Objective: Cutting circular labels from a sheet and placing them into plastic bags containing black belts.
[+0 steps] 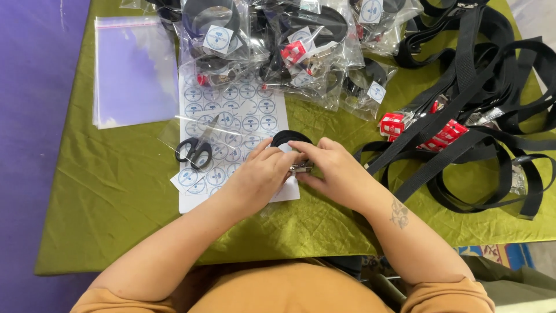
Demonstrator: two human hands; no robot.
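Left hand [260, 174] and right hand [336, 171] fingers clamped on coiled black strap [288, 138] and metal buckle [301, 168]; loosened grip risks uncoiling.

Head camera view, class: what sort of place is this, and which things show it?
Probably a small hand-packing workstation: clear plastic bags holding coiled black straps, a white sheet of round stickers, and loose black webbing straps cover a green cloth-covered table.
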